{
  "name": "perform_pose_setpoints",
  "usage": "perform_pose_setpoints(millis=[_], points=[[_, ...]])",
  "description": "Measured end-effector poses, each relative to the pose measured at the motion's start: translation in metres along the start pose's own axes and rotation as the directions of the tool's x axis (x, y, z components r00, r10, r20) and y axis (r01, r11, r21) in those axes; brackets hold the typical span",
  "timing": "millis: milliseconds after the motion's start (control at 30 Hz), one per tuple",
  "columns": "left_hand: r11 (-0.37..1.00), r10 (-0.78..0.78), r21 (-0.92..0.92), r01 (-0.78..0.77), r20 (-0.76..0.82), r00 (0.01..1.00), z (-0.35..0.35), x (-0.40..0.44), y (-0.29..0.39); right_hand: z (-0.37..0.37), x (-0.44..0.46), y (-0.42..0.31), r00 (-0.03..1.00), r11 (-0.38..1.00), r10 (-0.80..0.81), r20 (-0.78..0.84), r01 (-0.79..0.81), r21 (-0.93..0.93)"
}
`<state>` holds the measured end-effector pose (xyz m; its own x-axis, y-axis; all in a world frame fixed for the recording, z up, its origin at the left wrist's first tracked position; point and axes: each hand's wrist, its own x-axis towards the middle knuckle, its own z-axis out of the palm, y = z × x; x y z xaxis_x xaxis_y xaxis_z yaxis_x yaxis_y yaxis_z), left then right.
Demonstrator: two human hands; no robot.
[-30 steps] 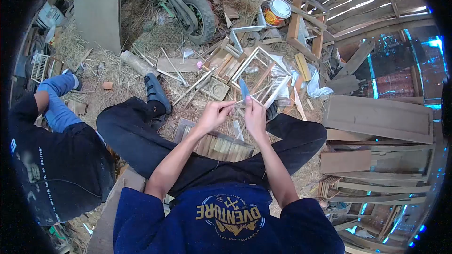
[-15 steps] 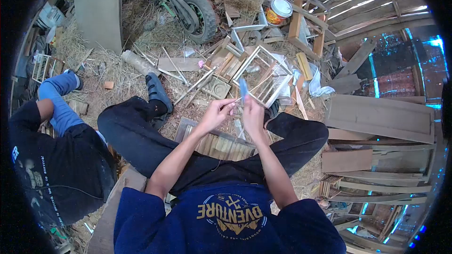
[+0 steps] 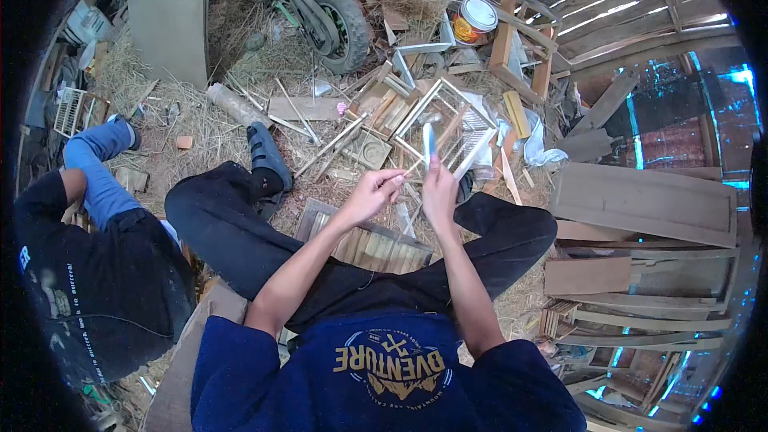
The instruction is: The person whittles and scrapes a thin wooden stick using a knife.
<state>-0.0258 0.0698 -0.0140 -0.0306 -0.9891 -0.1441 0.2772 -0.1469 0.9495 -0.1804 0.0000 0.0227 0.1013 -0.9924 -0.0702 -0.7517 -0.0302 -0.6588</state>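
Observation:
My right hand (image 3: pixel 438 193) is closed around the handle of a knife (image 3: pixel 430 141), whose pale blade points up and away from me. Just beside it, my left hand (image 3: pixel 373 194) pinches a thin wooden stick (image 3: pixel 414 166), its end near the knife hand. Beyond both hands a white slatted wooden frame (image 3: pixel 442 99) lies on the ground, next to a carved square wooden block (image 3: pixel 369 150). Between my legs, below the hands, is a tray of wooden pieces (image 3: pixel 373 251).
A person in a black shirt (image 3: pixel 104 288) sits at the left. A wheel (image 3: pixel 342 32), a paint bucket (image 3: pixel 474 19) and wood scraps lie ahead among straw. Wooden panels (image 3: pixel 645 202) lean at the right. A large board (image 3: pixel 166 16) stands at the back left.
The knife in my right hand has turned more upright and moved slightly right, away from my left hand. My left hand keeps its pinch on the stick.

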Motion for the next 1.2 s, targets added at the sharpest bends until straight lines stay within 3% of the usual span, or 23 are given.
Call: perform_pose_setpoints(millis=[33, 133, 167, 267, 367, 467, 500, 600, 733, 767, 800, 867, 967, 1067, 1100, 1133, 1200], points=[[1.0, -0.006, -0.027, 0.006, -0.016, 1.0, -0.003, 0.0, -0.006, 0.004, -0.007, -0.001, 0.995, 0.995, -0.095, 0.012, 0.095, -0.019], [0.999, -0.022, -0.03, 0.021, -0.035, 0.999, -0.006, 0.002, -0.007, 0.004, -0.012, 0.0, 0.979, 0.98, -0.159, 0.126, 0.172, -0.098], [1.0, -0.026, 0.0, 0.026, -0.032, 0.999, -0.005, 0.003, -0.006, 0.002, -0.006, 0.004, 0.971, 0.968, -0.224, 0.083, 0.232, -0.094], [1.0, 0.001, -0.019, -0.001, -0.007, 1.0, -0.006, 0.005, -0.012, -0.008, 0.008, -0.006, 0.999, 0.999, -0.012, 0.039, 0.014, -0.043], [0.998, -0.011, -0.064, 0.01, -0.017, 1.0, -0.008, 0.001, -0.006, 0.009, -0.003, 0.005, 0.966, 0.96, -0.237, 0.098, 0.249, -0.128], [0.999, -0.035, -0.014, 0.034, -0.023, 0.999, -0.007, 0.0, 0.004, -0.003, -0.001, -0.01, 0.983, 0.982, -0.167, 0.075, 0.173, -0.071], [0.999, -0.042, 0.018, 0.043, -0.015, 0.999, -0.006, 0.0, 0.004, -0.003, 0.008, -0.007, 0.997, 0.998, -0.009, 0.081, 0.013, -0.055], [0.998, -0.031, -0.058, 0.028, -0.047, 0.998, -0.006, 0.001, -0.009, 0.008, 0.002, -0.003, 0.988, 0.989, -0.145, 0.058, 0.146, 0.002], [0.999, 0.001, -0.039, -0.003, -0.043, 0.999, -0.01, 0.005, -0.007, 0.001, -0.002, -0.008, 0.968, 0.963, -0.212, 0.133, 0.23, -0.141], [1.0, -0.007, -0.023, 0.006, -0.036, 0.999, -0.007, 0.005, -0.006, 0.001, 0.005, -0.005, 0.981, 0.984, -0.17, 0.088, 0.173, -0.029], [1.0, -0.019, -0.007, 0.019, -0.026, 0.999, -0.005, 0.004, -0.004, -0.002, 0.015, -0.005, 0.994, 0.998, -0.047, 0.099, 0.051, -0.04], [1.0, -0.028, -0.015, 0.027, -0.009, 1.0, -0.004, 0.001, -0.006, -0.001, 0.019, -0.008, 0.996, 0.994, -0.081, 0.041, 0.084, -0.074], [0.998, -0.038, -0.049, 0.037, -0.012, 0.999, -0.008, 0.0, -0.007, -0.006, 0.009, -0.01, 0.969, 0.966, -0.222, 0.108, 0.234, -0.112], [0.999, -0.037, -0.003, 0.037, -0.033, 0.999, -0.004, 0.003, -0.009, -0.02, 0.008, -0.018, 0.979, 0.98, -0.15, 0.141, 0.166, -0.11], [0.998, -0.038, 0.045, 0.039, -0.026, 0.999, -0.002, 0.002, -0.001, -0.016, 0.02, -0.002, 0.989, 0.987, -0.128, 0.077, 0.134, -0.089], [0.995, -0.041, 0.094, 0.043, -0.018, 0.999, 0.0, 0.001, 0.003, -0.019, 0.03, 0.003, 0.998, 1.0, -0.014, 0.054, 0.014, -0.013], [0.995, -0.021, 0.099, 0.023, -0.019, 1.0, 0.0, -0.003, 0.0, -0.016, 0.029, 0.005, 0.997, 0.996, -0.08, -0.02, 0.079, -0.04]])
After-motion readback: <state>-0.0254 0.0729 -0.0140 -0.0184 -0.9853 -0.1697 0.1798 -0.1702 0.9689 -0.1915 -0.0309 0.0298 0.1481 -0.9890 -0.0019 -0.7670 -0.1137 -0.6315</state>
